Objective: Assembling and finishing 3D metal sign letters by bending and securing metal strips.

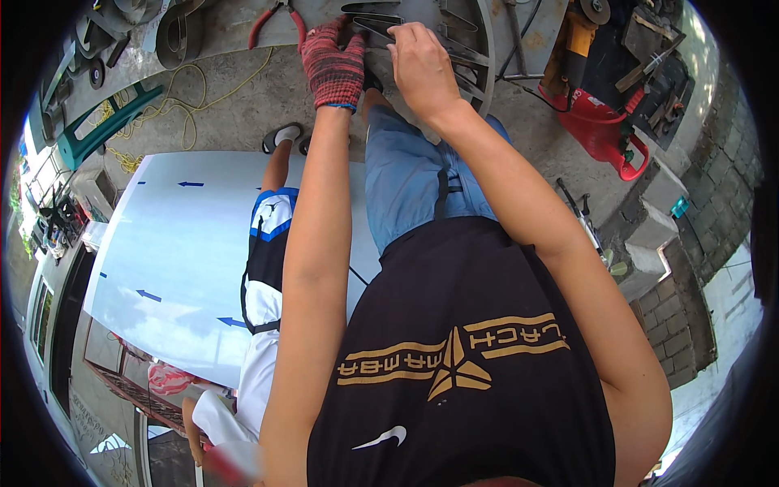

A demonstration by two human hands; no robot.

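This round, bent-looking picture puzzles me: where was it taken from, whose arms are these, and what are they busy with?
The camera sits on a person's head and looks down, so you see their own body from above: black shirt, blue shorts, both forearms stretching forward. Its very wide lens bends straight edges near the rim. No machine is involved, only two hands. The left hand wears a red knitted glove; the right hand is bare. Both rest on thin curved metal strips lying on a grey workbench, and the right hand's fingers seem to pinch one, though the grip is hard to make out. Red-handled pliers lie left of the glove. On the concrete floor sit a red machine, a yellow cord and a large pale sheet marked with small blue arrows. Another person stands beside that sheet.
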